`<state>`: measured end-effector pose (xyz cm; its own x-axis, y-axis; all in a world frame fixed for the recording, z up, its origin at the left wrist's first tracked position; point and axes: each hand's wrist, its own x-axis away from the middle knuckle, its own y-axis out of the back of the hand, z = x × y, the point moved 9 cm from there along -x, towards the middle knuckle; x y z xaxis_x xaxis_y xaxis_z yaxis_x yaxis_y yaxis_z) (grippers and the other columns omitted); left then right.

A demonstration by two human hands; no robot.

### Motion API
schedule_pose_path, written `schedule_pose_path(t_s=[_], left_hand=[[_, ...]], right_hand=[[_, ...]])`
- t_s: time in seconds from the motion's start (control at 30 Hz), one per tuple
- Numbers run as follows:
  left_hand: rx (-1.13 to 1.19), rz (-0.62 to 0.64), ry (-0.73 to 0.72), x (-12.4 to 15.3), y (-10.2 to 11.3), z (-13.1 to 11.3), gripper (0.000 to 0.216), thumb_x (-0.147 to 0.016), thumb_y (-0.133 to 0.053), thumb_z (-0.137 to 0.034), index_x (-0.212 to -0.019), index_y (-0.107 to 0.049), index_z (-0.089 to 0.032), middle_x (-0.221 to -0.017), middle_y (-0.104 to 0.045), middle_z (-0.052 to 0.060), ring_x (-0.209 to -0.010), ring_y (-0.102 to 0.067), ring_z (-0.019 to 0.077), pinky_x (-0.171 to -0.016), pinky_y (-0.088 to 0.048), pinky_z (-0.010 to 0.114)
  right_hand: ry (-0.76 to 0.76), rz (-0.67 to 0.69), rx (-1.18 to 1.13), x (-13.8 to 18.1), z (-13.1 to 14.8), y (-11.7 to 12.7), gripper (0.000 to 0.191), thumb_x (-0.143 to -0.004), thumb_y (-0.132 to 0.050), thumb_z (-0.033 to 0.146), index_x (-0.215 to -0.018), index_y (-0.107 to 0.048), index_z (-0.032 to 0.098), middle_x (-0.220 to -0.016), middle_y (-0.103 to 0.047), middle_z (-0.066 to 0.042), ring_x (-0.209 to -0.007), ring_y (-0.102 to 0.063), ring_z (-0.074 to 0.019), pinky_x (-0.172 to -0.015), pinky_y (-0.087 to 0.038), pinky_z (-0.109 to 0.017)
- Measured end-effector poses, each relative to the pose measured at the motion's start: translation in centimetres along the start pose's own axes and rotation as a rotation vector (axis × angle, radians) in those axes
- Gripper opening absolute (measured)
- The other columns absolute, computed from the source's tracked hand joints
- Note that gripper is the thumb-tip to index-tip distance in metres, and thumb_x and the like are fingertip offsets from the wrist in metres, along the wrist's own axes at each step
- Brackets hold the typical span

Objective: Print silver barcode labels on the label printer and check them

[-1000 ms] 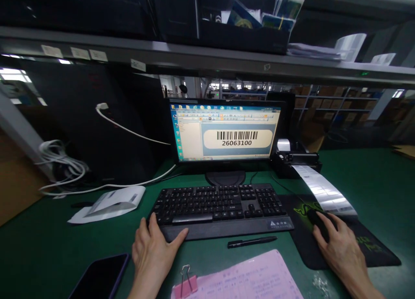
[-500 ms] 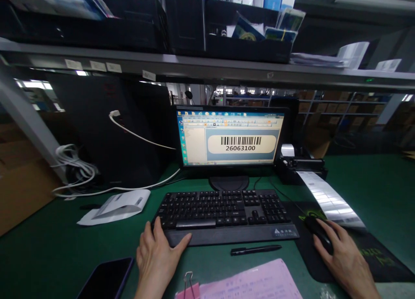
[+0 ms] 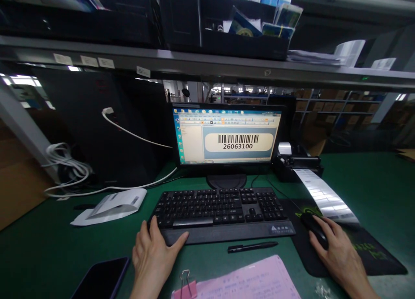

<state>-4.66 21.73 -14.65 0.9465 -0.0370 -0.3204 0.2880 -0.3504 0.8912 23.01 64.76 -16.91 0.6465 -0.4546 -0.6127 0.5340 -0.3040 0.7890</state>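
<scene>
**L hand [image 3: 153, 255] at black plastic kbd [image 3: 209, 208], R hand [image 3: 340, 249] on black rounded plastic mouse [image 3: 313, 228]**

L fingers: spread, no grip; index + middle tips on kbd's lower L corner, thumb out R along its dark grey plastic wrist rest [image 3: 227, 232]. Can't tell if any key's pressed. R fingers: curled over mouse, thumb on its L side, loose hold. Mouse is directly under R fingers, on flat black mouse pad [image 3: 308, 259] w/ green print.

Past R fingertips: boxy black label printer [image 3: 304, 162], its glossy white label strip [image 3: 320, 193] running down to just beyond R fingers. Beyond & betw. both hands' fingers: rect. black-framed monitor [image 3: 228, 137], barcode + no. 26063100 on screen.

R of L thumb, nearer than kbd: slim black pen [image 3: 253, 247], apart from both hands. Below it: pink printed paper sheet [image 3: 246, 281] w/ pink-and-silver metal binder clip [image 3: 188, 290] on its L end, just R of L wrist. L of L wrist: dark rect. phone [image 3: 102, 277] w/ purple edge. Past L fingertips, to the L: white folded paper [image 3: 113, 206]. Flat green tabletop [image 3: 372, 178] under it all.
</scene>
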Motion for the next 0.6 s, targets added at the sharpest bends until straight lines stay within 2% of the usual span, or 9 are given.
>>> schedule_pose_path(t_s=[0.6], left_hand=[[-0.032,-0.015,-0.004,-0.07,-0.05,-0.05,0.091,-0.071,-0.051,-0.058,-0.137,-0.025,-0.002,-0.137,-0.032,0.028,-0.127,-0.035,0.0413,-0.099,-0.036,0.05]], right_hand=[[0.007,-0.018,-0.023,0.02,0.12,0.23,0.049,-0.085,-0.044,0.046,-0.125,-0.049,0.019,-0.12,-0.052,-0.012,-0.104,-0.056,-0.0273,-0.09,-0.048,-0.042]])
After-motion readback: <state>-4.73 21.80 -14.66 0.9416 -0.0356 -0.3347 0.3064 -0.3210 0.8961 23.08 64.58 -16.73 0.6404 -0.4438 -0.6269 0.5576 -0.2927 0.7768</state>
